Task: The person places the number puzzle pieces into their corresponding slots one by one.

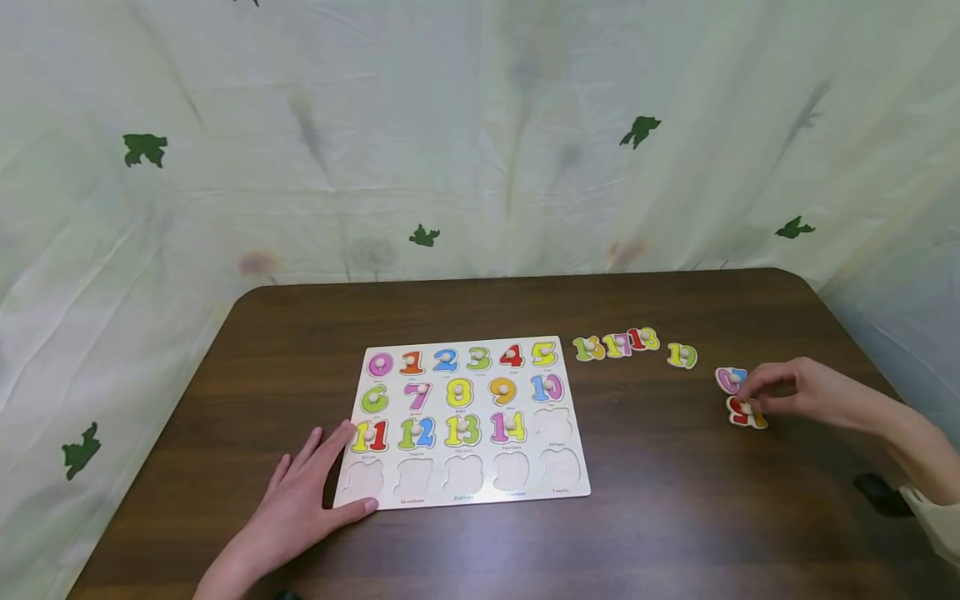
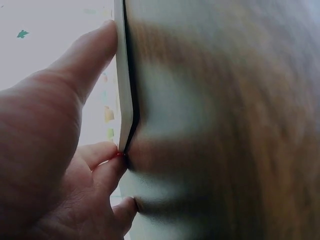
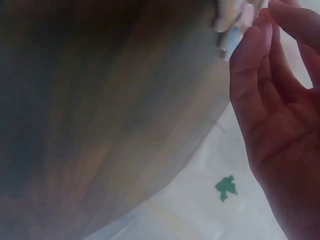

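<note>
A white number puzzle board [image 1: 487, 475] lies on the table, with knobbed pieces 0 to 14 in their recesses; the fifteen recess and the bottom row are vacant. My left hand [image 1: 300, 500] spreads around its near left corner, thumb on the near edge and fingertips at the left side. In the left wrist view, the thumb [image 2: 95, 47] presses along the board's edge. Off to the right, my right hand [image 1: 817, 396] pinches a red-and-orange number piece [image 1: 757, 419] by its top. A purple-and-blue piece [image 1: 725, 381] lies just beyond it, partly covered by the fingertips.
Loose pieces 16 [image 1: 588, 349], 17 [image 1: 617, 347] and 18 [image 1: 647, 337] lie in a touching row right of the board's far corner. Piece 19 [image 1: 682, 356] is apart from them. Behind the brown table [image 1: 637, 533] hangs a pale curtain [image 1: 480, 167] with green leaf shapes.
</note>
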